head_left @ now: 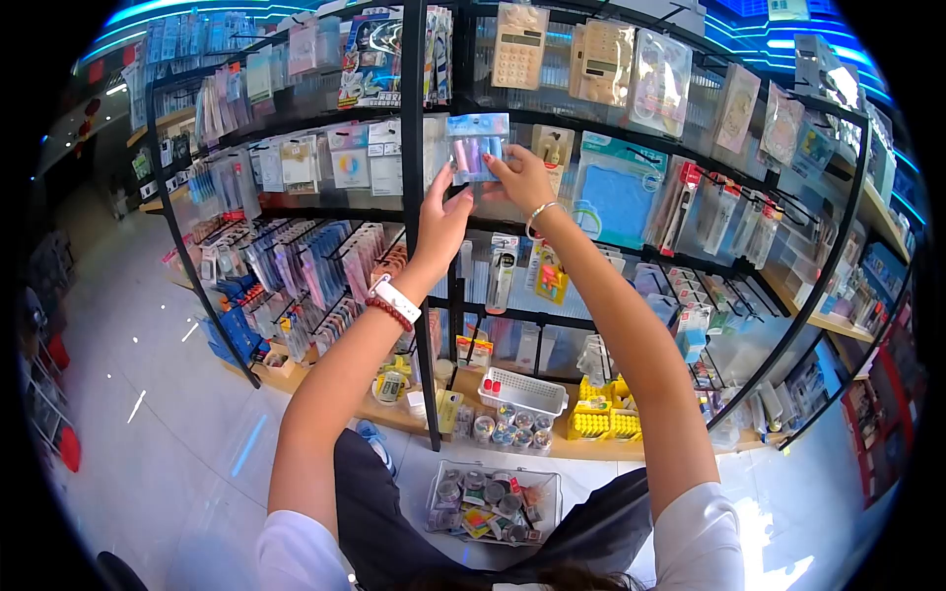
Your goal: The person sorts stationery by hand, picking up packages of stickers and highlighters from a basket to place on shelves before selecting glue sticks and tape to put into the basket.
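At the far left of the rack, long slim packets are hanging in rows on black hooks, with a blue basket sitting low near the floor. Just before the middle, a black upright post is dividing the rack, and the left hand is reaching up in front of it, its forefinger pointing upward and its thumb parted from it, close to the lower left side of a small clear pack; whether those fingers are touching the pack is unclear. The pack, with pink, purple and blue tubes inside and a blue header on top, is standing upright at the middle of the upper rack. Below it, a grey crate full of jars and packets is resting on the floor between the person's legs, and a white basket is lying on the low shelf. The right hand is pinching the pack at its right side between thumb and fingers. The step in hand seems to be handling this pack at hook level; whether it is hanging from a hook is hidden. The next move seems to be calling for a steady pinch and a level header, clear of the large blue pouch hanging farther right.
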Demonstrator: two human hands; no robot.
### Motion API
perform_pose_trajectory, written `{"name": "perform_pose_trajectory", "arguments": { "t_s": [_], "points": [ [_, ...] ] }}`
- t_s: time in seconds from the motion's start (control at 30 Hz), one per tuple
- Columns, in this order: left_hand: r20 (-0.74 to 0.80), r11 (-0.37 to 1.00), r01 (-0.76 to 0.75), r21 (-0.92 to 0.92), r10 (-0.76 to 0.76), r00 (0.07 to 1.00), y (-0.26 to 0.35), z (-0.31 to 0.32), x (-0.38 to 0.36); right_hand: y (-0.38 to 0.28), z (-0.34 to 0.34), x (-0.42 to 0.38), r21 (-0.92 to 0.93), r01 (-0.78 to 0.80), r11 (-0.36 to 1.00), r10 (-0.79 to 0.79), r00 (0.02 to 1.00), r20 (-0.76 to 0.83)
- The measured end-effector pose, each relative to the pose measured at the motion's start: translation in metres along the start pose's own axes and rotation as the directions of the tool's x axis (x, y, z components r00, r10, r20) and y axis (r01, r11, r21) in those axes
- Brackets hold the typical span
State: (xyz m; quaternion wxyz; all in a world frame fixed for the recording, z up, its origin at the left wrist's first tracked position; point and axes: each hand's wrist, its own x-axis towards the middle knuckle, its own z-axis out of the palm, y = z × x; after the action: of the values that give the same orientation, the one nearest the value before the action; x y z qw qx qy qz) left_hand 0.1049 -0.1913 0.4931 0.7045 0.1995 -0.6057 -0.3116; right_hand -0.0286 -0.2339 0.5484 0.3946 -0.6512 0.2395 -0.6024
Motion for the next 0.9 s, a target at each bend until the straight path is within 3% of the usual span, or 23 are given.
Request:
{"name": "perform_pose_trajectory", "arguments": {
  "t_s": [0.17, 0.33, 0.73, 0.83, 0.9],
  "points": [
    [0.062, 0.998, 0.046, 0.05, -0.049, 0.997, 0.006, -0.006, 0.008, 0.006, 0.007, 0.017, -0.026, -0.074, 0.997, 0.073, 0.997, -0.037],
    [0.108, 0.997, 0.079, -0.024, -0.076, 0.991, 0.012, -0.002, 0.007, 0.018, 0.013, 0.029, -0.011, -0.042, 0.999, 0.041, 0.996, -0.079],
    [0.053, 0.999, 0.017, 0.033, -0.019, 0.998, -0.003, -0.005, 0.013, 0.022, 0.021, 0.033, -0.002, -0.019, 1.0, 0.018, 0.983, -0.183],
    [0.078, 0.994, -0.013, 0.108, 0.004, 0.997, -0.007, -0.007, 0.012, 0.024, 0.018, 0.041, -0.022, -0.027, 0.999, 0.022, 0.981, -0.194],
    [0.038, 0.977, 0.046, 0.208, -0.055, 0.998, -0.012, -0.008, 0.011, 0.028, 0.018, 0.051, -0.057, -0.092, 0.994, 0.077, 0.97, -0.231]
  ]
}}
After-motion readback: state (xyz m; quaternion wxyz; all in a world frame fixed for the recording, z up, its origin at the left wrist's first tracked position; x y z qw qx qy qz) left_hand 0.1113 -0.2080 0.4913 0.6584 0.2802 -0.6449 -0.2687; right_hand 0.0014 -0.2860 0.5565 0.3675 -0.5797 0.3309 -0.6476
